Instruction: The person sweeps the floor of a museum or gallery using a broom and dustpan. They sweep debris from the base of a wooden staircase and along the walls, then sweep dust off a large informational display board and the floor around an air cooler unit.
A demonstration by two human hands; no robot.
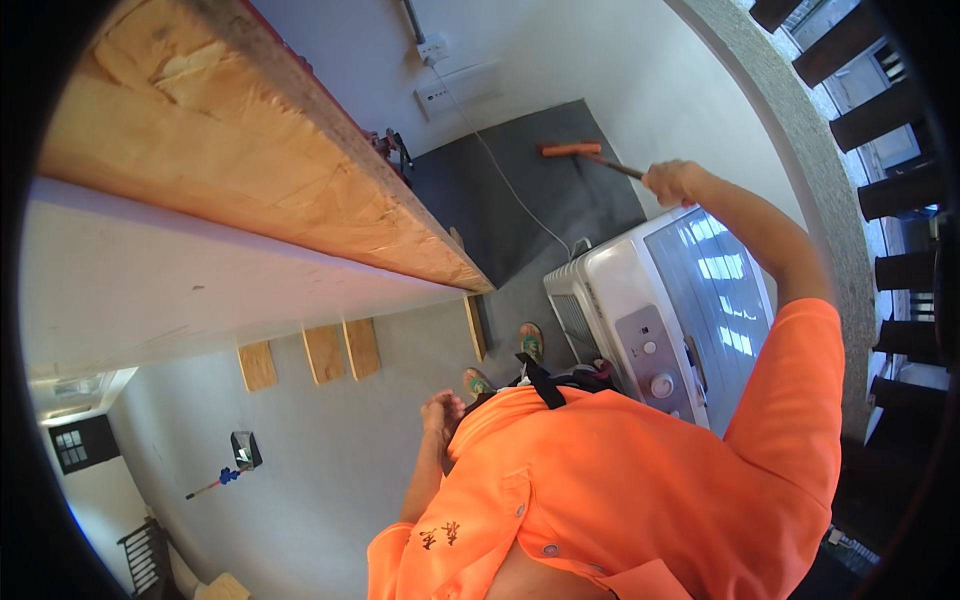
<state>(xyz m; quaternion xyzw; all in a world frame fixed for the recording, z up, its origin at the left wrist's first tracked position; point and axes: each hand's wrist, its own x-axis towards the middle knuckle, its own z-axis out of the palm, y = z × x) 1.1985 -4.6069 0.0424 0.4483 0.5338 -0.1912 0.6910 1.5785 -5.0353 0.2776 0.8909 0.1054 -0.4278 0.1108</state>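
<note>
My right hand (676,183) is stretched out to the far right, closed around the dark handle of a broom (572,149). The broom's narrow orange head rests over the dark grey floor area (480,190) by the wall; its bristles are too small to make out. My left hand (443,409) hangs beside my waist, its fingers loosely curled, with nothing visible in it. Between my right arm and the wall side stands a white appliance (590,280) with knobs and a glossy, window-like top.
A large wood-edged board (300,150) juts in from the upper left. A white cable (500,165) runs from a wall socket (432,48) down toward the appliance. Several wooden pieces (325,354) and a dustpan (245,450) are to the left. Dark railing bars (890,110) line the right.
</note>
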